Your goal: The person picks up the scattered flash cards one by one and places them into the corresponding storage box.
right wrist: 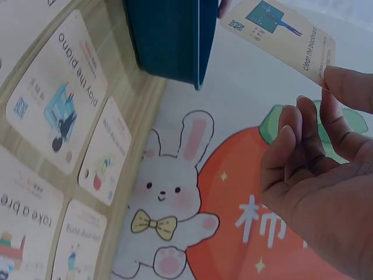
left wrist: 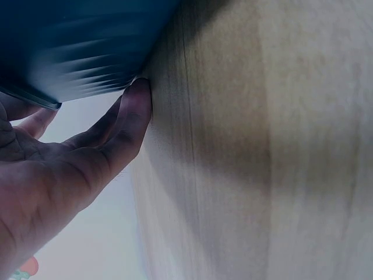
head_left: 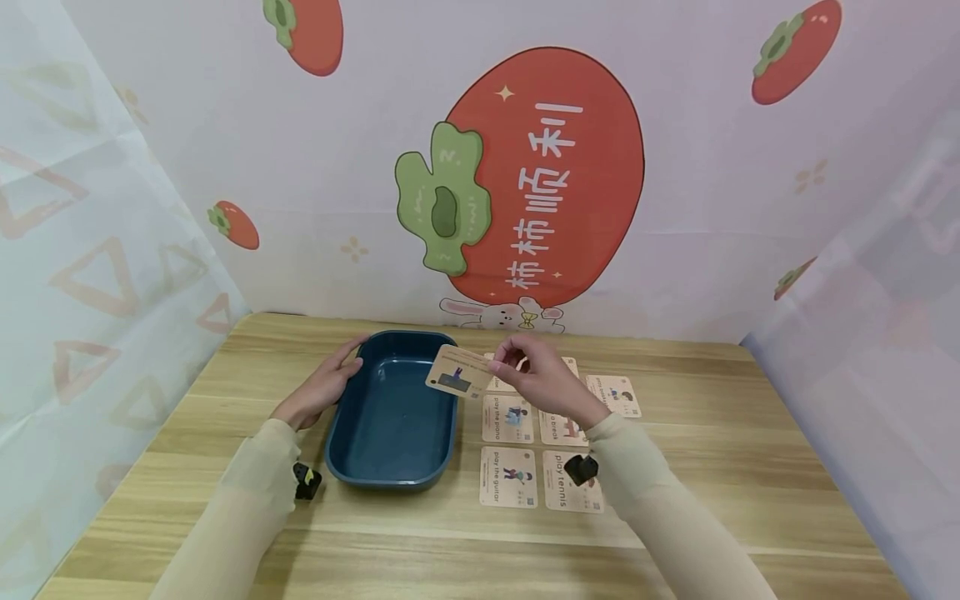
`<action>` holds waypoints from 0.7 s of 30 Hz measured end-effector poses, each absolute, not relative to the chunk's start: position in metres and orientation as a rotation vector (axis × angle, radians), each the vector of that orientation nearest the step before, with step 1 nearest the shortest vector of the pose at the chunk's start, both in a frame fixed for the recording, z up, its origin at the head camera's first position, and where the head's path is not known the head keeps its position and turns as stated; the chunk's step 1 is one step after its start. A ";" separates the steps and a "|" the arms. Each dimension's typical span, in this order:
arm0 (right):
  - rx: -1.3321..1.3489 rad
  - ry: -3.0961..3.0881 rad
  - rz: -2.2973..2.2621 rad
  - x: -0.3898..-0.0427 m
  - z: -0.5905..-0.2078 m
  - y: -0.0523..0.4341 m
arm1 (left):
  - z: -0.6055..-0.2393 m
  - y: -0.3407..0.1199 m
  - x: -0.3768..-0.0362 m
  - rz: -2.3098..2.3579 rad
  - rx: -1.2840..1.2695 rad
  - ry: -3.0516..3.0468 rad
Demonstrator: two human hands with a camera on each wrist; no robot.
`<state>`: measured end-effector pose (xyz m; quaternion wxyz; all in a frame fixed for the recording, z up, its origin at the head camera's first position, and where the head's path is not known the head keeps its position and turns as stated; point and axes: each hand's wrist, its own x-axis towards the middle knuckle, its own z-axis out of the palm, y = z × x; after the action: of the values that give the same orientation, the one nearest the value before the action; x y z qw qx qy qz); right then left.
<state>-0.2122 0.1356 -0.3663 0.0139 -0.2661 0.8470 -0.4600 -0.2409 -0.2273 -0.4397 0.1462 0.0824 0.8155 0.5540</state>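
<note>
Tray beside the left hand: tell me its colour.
Dark blue tray, plain with no pattern; the head view shows it best.

From my remote station: head camera looked down toward twelve o'clock over the table (head_left: pixel 675 533); both wrist cameras sat close, sharing the blue tray (head_left: pixel 390 467).

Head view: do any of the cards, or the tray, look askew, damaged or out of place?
Nothing stands out. The blue tray sits flat and empty, the left hand at its rim. The cards on the table lie in tidy rows; the right hand holds one card above the tray's edge.
</note>
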 end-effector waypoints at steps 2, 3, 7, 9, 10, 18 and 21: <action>-0.825 2.624 -1.449 -0.213 -0.367 0.130 | -0.439 -0.227 -0.241 1.592 0.237 2.346; -0.824 2.618 -1.456 -0.213 -0.368 0.127 | -0.439 -0.227 -0.241 1.593 0.235 2.346; -0.822 2.596 -1.477 -0.215 -0.370 0.118 | -0.438 -0.227 -0.241 1.591 0.231 2.348; -0.827 2.592 -1.481 -0.215 -0.371 0.114 | -0.437 -0.226 -0.241 1.594 0.230 2.346; -0.827 2.592 -1.482 -0.216 -0.372 0.112 | -0.437 -0.226 -0.241 1.596 0.227 2.344; -0.824 2.602 -1.496 -0.217 -0.375 0.096 | -0.436 -0.226 -0.240 1.586 0.218 2.352; -0.826 2.589 -1.510 -0.217 -0.376 0.091 | -0.436 -0.225 -0.240 1.588 0.212 2.348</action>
<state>-0.2166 0.0909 -0.3757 0.0161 -0.2656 0.8326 -0.4857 -0.2396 -0.2252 -0.4361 0.1489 0.0737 0.8169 0.5524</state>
